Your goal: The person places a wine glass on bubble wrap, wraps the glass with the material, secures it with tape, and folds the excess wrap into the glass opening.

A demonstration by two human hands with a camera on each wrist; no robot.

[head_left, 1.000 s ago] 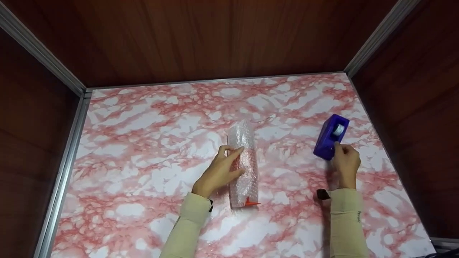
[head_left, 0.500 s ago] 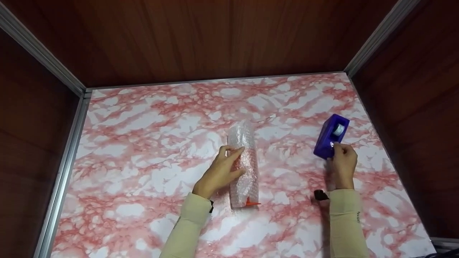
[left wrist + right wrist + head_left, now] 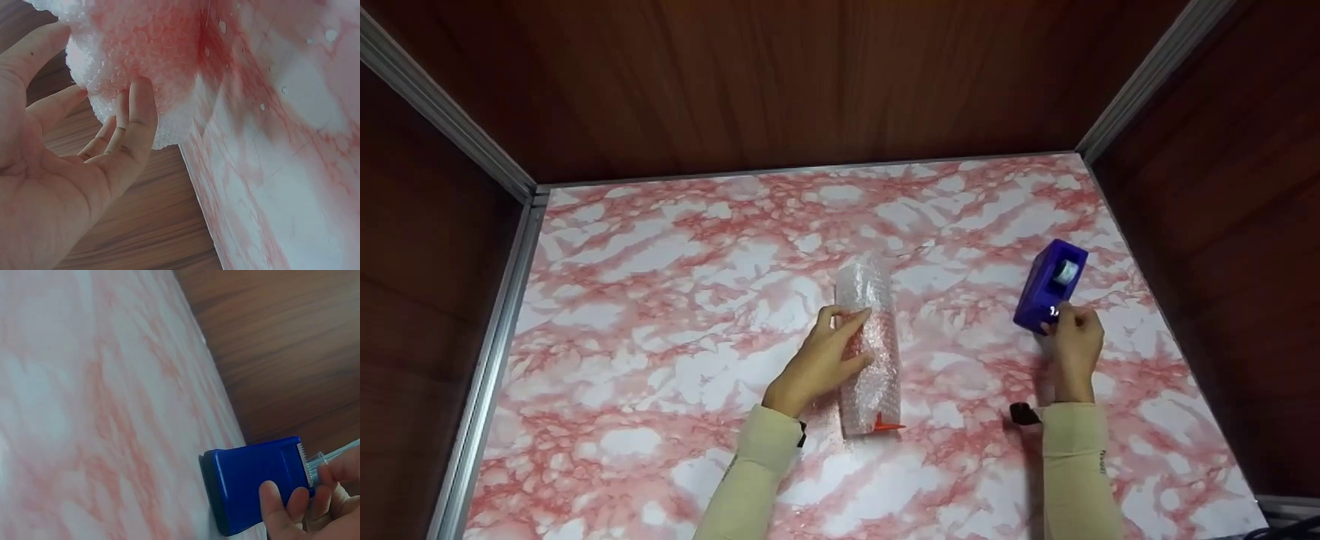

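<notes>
A roll of bubble wrap (image 3: pixel 883 382) lies lengthwise in the middle of the table, with an orange pointed piece (image 3: pixel 887 426) sticking out at its near end. My left hand (image 3: pixel 819 361) holds the roll from its left side; thumb and fingers curve around the bubble wrap (image 3: pixel 146 50) in the left wrist view. On the right stands a purple-blue tape dispenser (image 3: pixel 1035 296) with a tape roll (image 3: pixel 1066 271) in it. At its near end my right hand (image 3: pixel 1078 341) pinches clear tape (image 3: pixel 316 466) beside the toothed cutter (image 3: pixel 304 464). Some right fingers touch the dispenser's side.
The table (image 3: pixel 660 465) has a pink and white marbled top. Dark wood-grain panels (image 3: pixel 810 82) with metal rails (image 3: pixel 484 382) enclose its back, left and right. A dark cable (image 3: pixel 1267 532) shows at the lower right corner.
My right hand has shifted slightly left and toward me at the dispenser's near end, and shiny tape now shows by its fingertips. My left hand and the roll stay in place.
</notes>
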